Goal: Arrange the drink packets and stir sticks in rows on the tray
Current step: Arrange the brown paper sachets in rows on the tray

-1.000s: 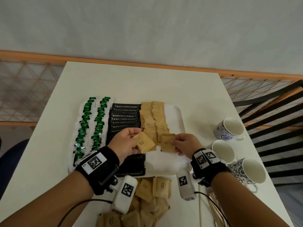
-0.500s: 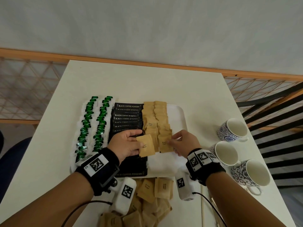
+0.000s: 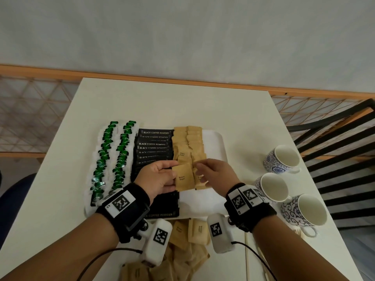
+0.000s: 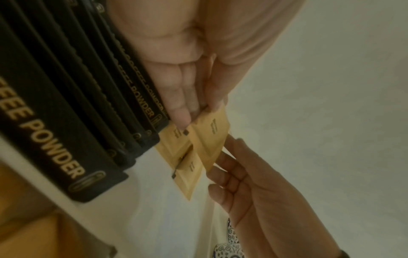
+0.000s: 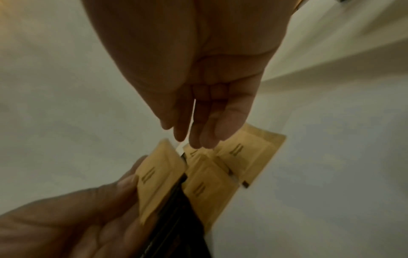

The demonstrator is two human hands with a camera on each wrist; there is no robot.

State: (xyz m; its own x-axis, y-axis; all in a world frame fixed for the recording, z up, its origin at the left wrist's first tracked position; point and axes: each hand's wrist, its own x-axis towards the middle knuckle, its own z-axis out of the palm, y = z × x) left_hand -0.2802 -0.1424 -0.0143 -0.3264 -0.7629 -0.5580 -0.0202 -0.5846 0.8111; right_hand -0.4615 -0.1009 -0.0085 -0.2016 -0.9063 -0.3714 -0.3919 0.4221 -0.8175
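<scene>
Both hands are adding brown sugar packets to the tray's two tan rows

The left hand (image 3: 160, 179) is pinching one brown sugar packet (image 3: 183, 177) above the white tray (image 3: 213, 138), lining it up; the right hand (image 3: 216, 172) is lying slack-fingered on its neighbour (image 3: 199, 180) — pressing it flat, likely. Three cups (image 3: 282, 159) are waiting beside — loose packets (image 3: 192, 232) too overlapped to count.

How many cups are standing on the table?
3, all in the head view, right of the tray on the table: the far cup, the middle cup by the right wrist, and the near cup. None seems hidden.
</scene>
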